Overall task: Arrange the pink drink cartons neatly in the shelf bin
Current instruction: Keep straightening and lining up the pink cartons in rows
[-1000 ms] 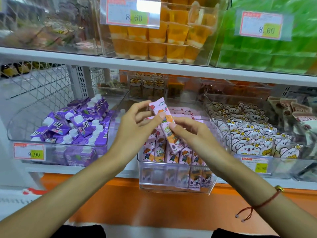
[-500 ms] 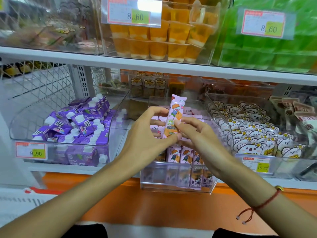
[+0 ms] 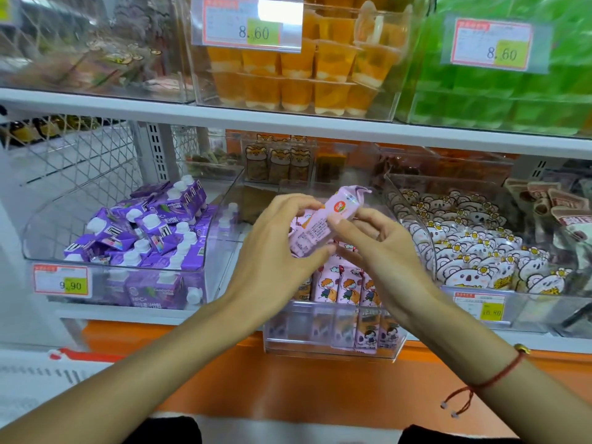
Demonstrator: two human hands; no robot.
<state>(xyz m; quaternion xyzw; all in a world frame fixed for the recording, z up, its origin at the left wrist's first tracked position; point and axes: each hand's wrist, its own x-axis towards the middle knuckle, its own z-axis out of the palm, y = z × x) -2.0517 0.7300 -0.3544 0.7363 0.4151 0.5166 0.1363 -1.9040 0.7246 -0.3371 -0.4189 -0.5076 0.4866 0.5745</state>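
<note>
Price tags read 8.60 above, 9.90 at eight o'clock. Both hands pinch one pink drink carton (image 3: pixel 323 224), tilted toward one o'clock: left hand (image 3: pixel 275 248) gripping its lower end, right hand (image 3: pixel 381 245) its upper side, above the clear shelf bin (image 3: pixel 333 344) of upright cartons

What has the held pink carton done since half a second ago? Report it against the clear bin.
Yes. The pink carton, gripped by both hands, has tipped from near upright to slanted, top toward the right, above the clear bin.
</note>
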